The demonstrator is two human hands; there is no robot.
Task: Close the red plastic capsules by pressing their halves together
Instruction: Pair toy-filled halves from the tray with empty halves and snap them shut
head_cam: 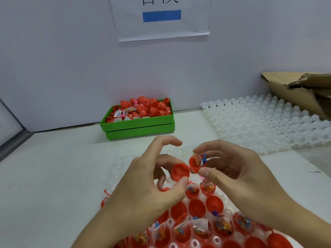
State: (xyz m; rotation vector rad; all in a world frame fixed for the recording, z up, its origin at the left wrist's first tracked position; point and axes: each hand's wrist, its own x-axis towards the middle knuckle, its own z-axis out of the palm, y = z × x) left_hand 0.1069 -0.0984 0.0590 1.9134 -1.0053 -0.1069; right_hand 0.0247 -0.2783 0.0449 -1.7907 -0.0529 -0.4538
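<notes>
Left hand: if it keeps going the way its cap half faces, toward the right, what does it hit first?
Likely the filled capsule half pinched in the right hand. The left hand holds the empty cap half right beside it; their rims look almost touching, though depth is unclear from this one view.

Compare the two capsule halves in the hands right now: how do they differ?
The left half is empty, its hollow facing the camera; the right half holds a toy packet and sits mouth up. The left hand pinches the empty one, the right hand the filled one. Both are red plastic.
</notes>
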